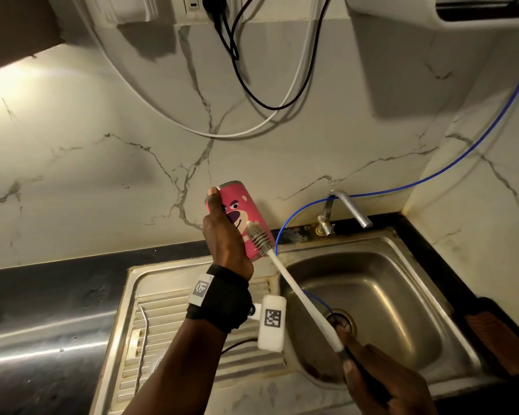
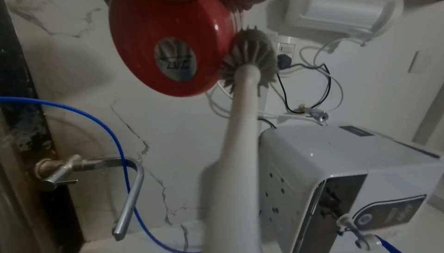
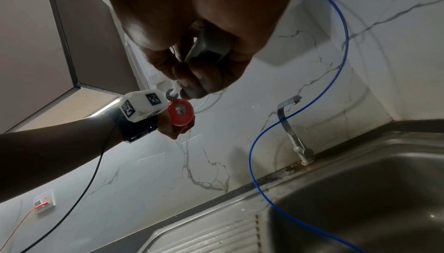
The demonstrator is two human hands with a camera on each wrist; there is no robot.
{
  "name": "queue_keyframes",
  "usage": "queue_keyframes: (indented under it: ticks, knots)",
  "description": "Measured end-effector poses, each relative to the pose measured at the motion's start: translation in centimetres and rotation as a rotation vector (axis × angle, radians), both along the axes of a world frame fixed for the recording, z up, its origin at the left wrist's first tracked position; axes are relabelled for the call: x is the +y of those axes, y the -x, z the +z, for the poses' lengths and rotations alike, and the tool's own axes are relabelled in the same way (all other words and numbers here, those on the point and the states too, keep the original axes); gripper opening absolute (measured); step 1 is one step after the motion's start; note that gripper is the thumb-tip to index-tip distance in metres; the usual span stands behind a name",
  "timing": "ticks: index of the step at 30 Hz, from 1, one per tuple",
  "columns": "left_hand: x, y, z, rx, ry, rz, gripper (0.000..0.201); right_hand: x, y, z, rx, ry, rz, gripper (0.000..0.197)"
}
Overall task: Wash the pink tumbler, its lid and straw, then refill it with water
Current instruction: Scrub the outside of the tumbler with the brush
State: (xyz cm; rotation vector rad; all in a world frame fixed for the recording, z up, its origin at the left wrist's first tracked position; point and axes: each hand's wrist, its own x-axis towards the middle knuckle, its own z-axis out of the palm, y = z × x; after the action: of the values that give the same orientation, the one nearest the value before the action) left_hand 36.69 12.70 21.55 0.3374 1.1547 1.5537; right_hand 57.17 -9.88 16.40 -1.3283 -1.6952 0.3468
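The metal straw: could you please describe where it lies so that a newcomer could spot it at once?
Start at the steel sink and look to the ribbed draining board on its left. Near that board's left edge lies the metal straw, a thin silver rod with a bent upper tip. Unlike the white-handled bottle brush, it lies untouched.

The left hand [image 1: 226,235] hides much of the pink tumbler [image 1: 246,215].
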Motion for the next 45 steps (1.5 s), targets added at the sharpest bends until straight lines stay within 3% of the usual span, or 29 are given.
queue_keyframes:
  ticks: [3, 9, 15, 20, 25, 29, 34, 37, 40, 43, 45]
  knots:
    - [-0.3, 0.3, 0.2, 0.004, 0.003, -0.023, 0.050, -0.4, -0.8, -0.1, 0.000, -0.007, -0.005, 0.035]
    - [-1.6, -0.4, -0.9, -0.060, -0.026, -0.183, 0.069, 0.7, -0.3, 0.6, 0.082, -0.055, -0.040, 0.037]
    - [-2.0, -1.0, -0.8, -0.079, -0.014, -0.238, 0.064, 1.3, 0.6, 0.2, 0.047, -0.033, -0.012, 0.039]
    - [-2.2, -1.5, -1.2, -0.061, -0.014, -0.221, 0.078, 1.4, 0.9, 0.6, 0.022, -0.019, -0.010, 0.040]
    - [-1.9, -2.5, -2.1, 0.064, -0.027, -0.165, 0.092, 2.1, 1.3, 0.4, 0.058, -0.034, -0.012, 0.040]
    - [-2.1, -3.3, -2.9, 0.128, -0.038, -0.237, 0.103, 3.1, 1.7, 0.4, 0.103, -0.020, -0.011, 0.049]
    - [-1.2, -2.4, -1.9, 0.105, -0.032, -0.186, 0.084, 2.5, 1.3, -0.1, 0.094, -0.021, 0.027, 0.052]
    - [-0.6, -1.4, -1.6, 0.014, -0.001, -0.169, 0.093, 1.5, 1.1, -0.3, 0.052, -0.034, 0.008, 0.051]
    - [-1.5, -2.2, -1.6, 0.073, 0.003, -0.183, 0.091, 2.2, 1.2, -0.1, 0.058, -0.045, -0.013, 0.050]
    - [-2.2, -3.1, -1.9, 0.147, -0.022, -0.204, 0.107, 3.3, 1.4, -0.1, 0.065, -0.056, -0.038, 0.051]
    - [-1.8, -2.8, -1.7, 0.137, -0.026, -0.187, 0.103, 3.2, 1.5, -0.2, 0.059, -0.069, -0.033, 0.050]
